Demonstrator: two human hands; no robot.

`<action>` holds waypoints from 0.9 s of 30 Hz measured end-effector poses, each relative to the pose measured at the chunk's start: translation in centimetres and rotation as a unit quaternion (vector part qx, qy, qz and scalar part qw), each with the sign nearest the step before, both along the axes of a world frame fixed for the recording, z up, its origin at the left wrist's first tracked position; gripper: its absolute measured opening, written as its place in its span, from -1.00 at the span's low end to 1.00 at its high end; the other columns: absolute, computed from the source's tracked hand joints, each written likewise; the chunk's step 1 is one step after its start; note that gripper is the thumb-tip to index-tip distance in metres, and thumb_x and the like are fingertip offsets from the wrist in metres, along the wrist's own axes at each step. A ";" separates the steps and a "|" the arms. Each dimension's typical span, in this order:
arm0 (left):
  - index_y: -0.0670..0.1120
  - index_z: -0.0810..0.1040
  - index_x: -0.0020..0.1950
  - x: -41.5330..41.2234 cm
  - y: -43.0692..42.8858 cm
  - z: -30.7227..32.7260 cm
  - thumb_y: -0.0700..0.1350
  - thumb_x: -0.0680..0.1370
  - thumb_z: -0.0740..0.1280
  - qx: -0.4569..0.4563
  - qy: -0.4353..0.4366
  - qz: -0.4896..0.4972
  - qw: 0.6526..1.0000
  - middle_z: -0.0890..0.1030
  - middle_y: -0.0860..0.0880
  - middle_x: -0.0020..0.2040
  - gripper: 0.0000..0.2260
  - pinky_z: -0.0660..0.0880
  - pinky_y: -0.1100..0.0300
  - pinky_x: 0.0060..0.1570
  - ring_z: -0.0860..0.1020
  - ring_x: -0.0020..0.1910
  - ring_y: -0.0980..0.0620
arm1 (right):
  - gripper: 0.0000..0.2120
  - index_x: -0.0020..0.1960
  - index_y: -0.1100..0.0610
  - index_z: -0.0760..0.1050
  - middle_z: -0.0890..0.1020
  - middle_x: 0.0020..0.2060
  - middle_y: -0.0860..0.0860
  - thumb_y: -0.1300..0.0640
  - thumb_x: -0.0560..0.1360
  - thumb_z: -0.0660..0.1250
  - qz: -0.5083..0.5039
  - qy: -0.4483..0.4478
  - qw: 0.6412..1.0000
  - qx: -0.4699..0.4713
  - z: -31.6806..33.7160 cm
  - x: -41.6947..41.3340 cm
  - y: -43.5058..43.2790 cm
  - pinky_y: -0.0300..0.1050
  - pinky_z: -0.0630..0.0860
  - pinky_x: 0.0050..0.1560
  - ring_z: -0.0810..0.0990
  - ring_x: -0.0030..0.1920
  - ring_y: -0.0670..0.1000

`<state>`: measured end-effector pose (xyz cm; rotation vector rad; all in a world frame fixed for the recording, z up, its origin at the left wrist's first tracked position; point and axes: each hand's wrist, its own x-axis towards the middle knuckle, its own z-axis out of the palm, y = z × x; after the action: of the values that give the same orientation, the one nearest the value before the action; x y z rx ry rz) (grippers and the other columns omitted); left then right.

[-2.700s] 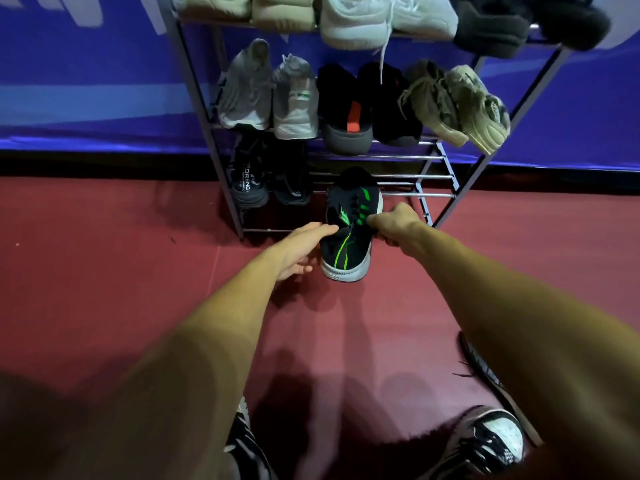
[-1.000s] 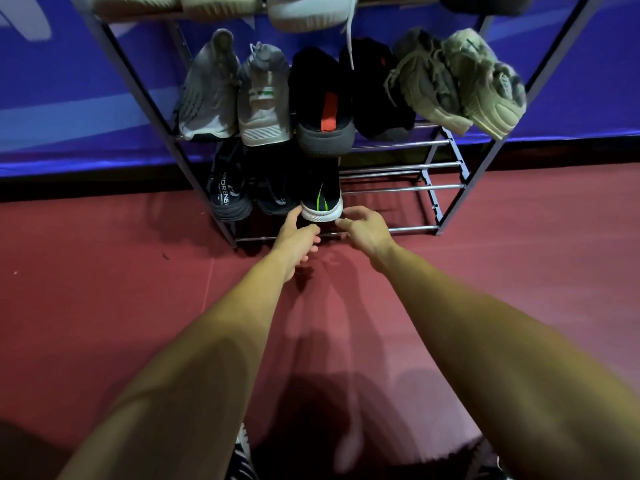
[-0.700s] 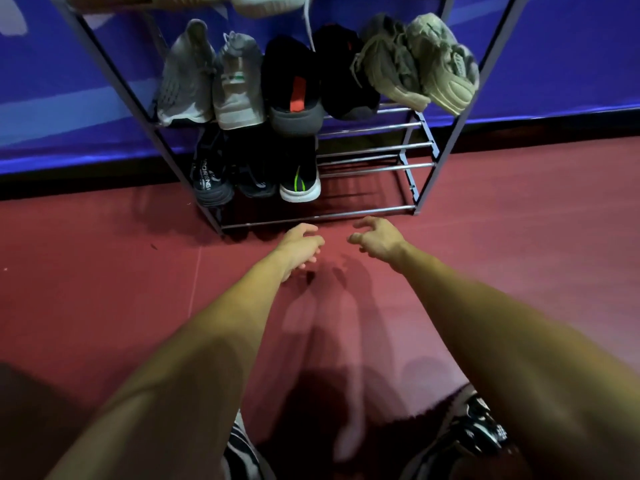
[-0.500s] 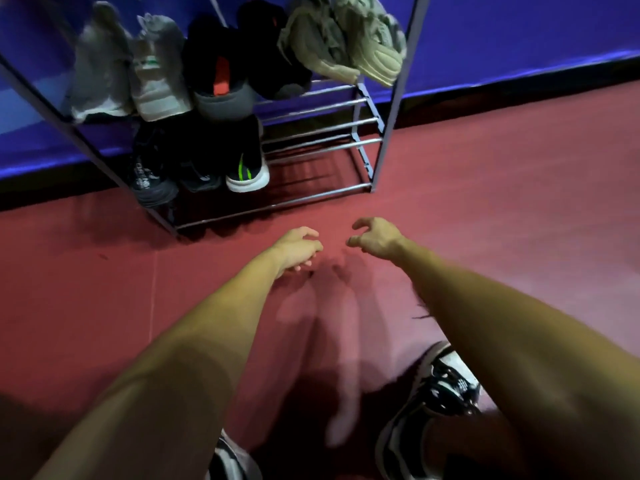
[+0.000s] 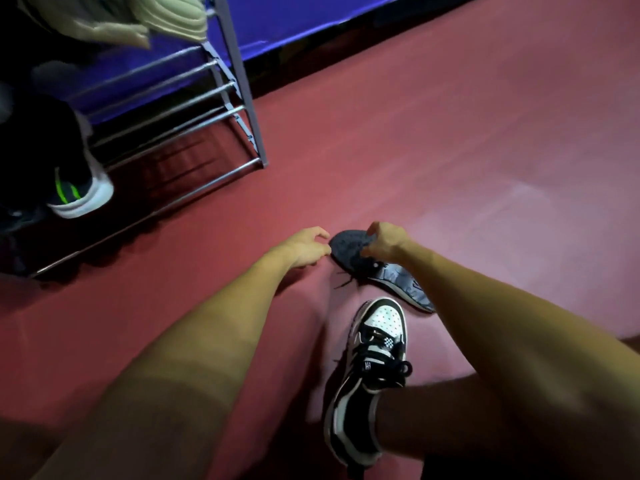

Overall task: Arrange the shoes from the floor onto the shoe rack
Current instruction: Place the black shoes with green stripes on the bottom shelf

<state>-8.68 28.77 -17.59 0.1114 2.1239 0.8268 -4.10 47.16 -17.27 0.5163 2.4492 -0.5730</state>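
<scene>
Head view: nearest, a worn sneaker [image 5: 377,355] is planted just short of both grips, presumably bracing a crouch. The dark shoe [image 5: 349,251] lies on the floor [image 5: 485,168], its toe between the grips. The right grip [image 5: 384,239] curls over its forepart; whether it has closed cannot be told. The left grip [image 5: 304,249], loosely curled and empty, waits just beside the toe, likely to steady the lift. The rack [image 5: 242,98] stands beyond, off the left grip's side.

Dim indoor light, motion blur, wide-angle warping at edges
</scene>
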 end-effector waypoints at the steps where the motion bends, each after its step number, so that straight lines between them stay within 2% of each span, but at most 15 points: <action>1: -0.04 0.47 0.33 0.1 0.8 -0.7 -0.15 0.55 0.32 -0.002 -0.007 -0.009 1.000 0.63 -0.12 -0.01 -0.67 0.49 0.16 -0.05 0.55 -0.14 -0.06 | -0.50 0.33 0.19 0.47 0.58 0.23 0.19 0.03 0.46 0.44 -0.003 -0.006 1.000 0.011 -0.4 0.3 0.8 -0.03 0.53 0.17 0.56 0.22 0.19; 3: -0.05 0.44 0.40 0.4 2.0 -1.7 -0.14 0.56 0.31 -0.017 -0.011 -0.037 0.999 0.56 -0.07 0.23 -0.61 0.44 0.17 0.15 0.56 0.12 -0.06 | -0.52 0.30 0.17 0.47 0.57 0.20 0.18 0.01 0.45 0.44 -0.012 -0.020 1.000 0.021 -1.3 0.8 2.0 -0.03 0.53 0.13 0.57 0.18 0.18; 4: -0.04 0.41 0.43 0.7 2.4 -2.2 -0.13 0.57 0.30 -0.026 -0.012 -0.047 0.999 0.52 -0.04 0.30 -0.58 0.41 0.18 0.16 0.53 0.20 -0.07 | -0.51 0.29 0.17 0.47 0.55 0.19 0.18 0.00 0.44 0.45 -0.017 -0.023 0.999 0.022 -1.7 1.0 2.5 -0.03 0.53 0.12 0.57 0.16 0.18; 6: -0.01 0.36 0.45 1.0 3.3 -3.3 -0.11 0.56 0.30 -0.030 -0.020 -0.050 0.998 0.55 -0.09 0.27 -0.55 0.41 0.16 0.05 0.54 0.13 -0.10 | -0.47 0.30 0.15 0.45 0.50 0.18 0.18 -0.03 0.41 0.48 -0.031 -0.022 0.999 0.027 -2.3 1.3 3.3 -0.01 0.55 0.16 0.56 0.14 0.19; 8: 0.04 0.30 0.40 1.4 4.0 -4.3 -0.07 0.51 0.31 -0.031 -0.033 -0.037 0.998 0.61 -0.13 0.06 -0.54 0.40 0.13 -0.10 0.57 -0.06 -0.13 | -0.44 0.30 0.13 0.43 0.50 0.16 0.17 -0.07 0.40 0.47 -0.049 -0.027 0.998 0.038 -3.0 1.5 3.9 0.08 0.54 0.20 0.53 0.17 0.21; 10: 0.06 0.23 0.31 1.5 4.6 -5.2 -0.02 0.47 0.30 -0.035 -0.041 -0.018 0.998 0.54 -0.09 -0.12 -0.55 0.39 0.10 -0.18 0.49 -0.20 -0.11 | -0.47 0.24 0.12 0.45 0.57 0.10 0.13 -0.15 0.40 0.44 -0.053 -0.047 0.997 0.041 -3.6 1.5 4.3 0.08 0.56 0.17 0.53 0.16 0.19; 13: 0.04 0.19 0.23 1.5 5.1 -5.9 -0.03 0.46 0.32 -0.043 -0.031 0.000 0.999 0.47 -0.04 -0.12 -0.58 0.36 0.15 -0.25 0.43 -0.20 -0.04 | -0.48 0.16 0.06 0.48 0.62 -0.01 0.06 -0.27 0.38 0.42 -0.059 -0.066 0.996 0.027 -4.3 1.3 4.6 0.04 0.58 0.13 0.55 0.11 0.15; 17: 0.04 0.19 0.23 1.4 4.9 -6.2 -0.15 0.49 0.33 -0.023 -0.056 0.056 0.997 0.52 -0.08 -0.17 -0.58 0.36 0.20 -0.41 0.40 -0.34 0.01 | -0.57 0.17 0.09 0.53 0.65 0.04 0.10 -0.19 0.47 0.40 -0.067 -0.032 0.997 0.016 -3.6 1.2 4.3 0.04 0.56 0.17 0.60 0.11 0.15; 21: 0.02 0.15 0.19 0.8 3.1 -5.2 -0.14 0.47 0.35 -0.009 -0.020 0.101 0.995 0.51 -0.11 -0.04 -0.56 0.37 0.19 -0.35 0.43 -0.24 -0.01 | -0.63 0.18 0.12 0.60 0.67 0.09 0.17 -0.12 0.52 0.37 -0.085 0.033 0.996 -0.013 -2.3 0.2 2.5 0.02 0.55 0.16 0.61 0.15 0.21; 24: -0.03 0.11 0.20 0.2 1.0 -3.6 -0.14 0.48 0.43 0.008 -0.015 0.133 0.991 0.47 -0.08 -0.03 -0.48 0.39 0.19 -0.29 0.44 -0.18 0.01 | -0.66 0.15 0.09 0.60 0.66 0.08 0.15 -0.11 0.50 0.40 -0.092 0.072 0.992 -0.040 -0.8 -0.8 -0.2 -0.05 0.54 0.09 0.60 0.15 0.20; 27: -0.03 0.11 0.19 -0.4 -2.0 -0.9 -0.09 0.47 0.46 0.009 0.042 0.180 0.983 0.45 -0.03 -0.07 -0.46 0.38 0.15 -0.20 0.45 -0.15 0.00 | -0.66 0.13 0.10 0.61 0.68 0.05 0.13 -0.11 0.49 0.42 -0.080 0.102 0.989 -0.068 1.1 -2.1 -3.5 -0.08 0.52 0.05 0.61 0.13 0.17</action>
<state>-9.03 26.81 -18.51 -0.2418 2.2504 1.0656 -6.15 43.62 -16.16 0.6279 2.5500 -0.8920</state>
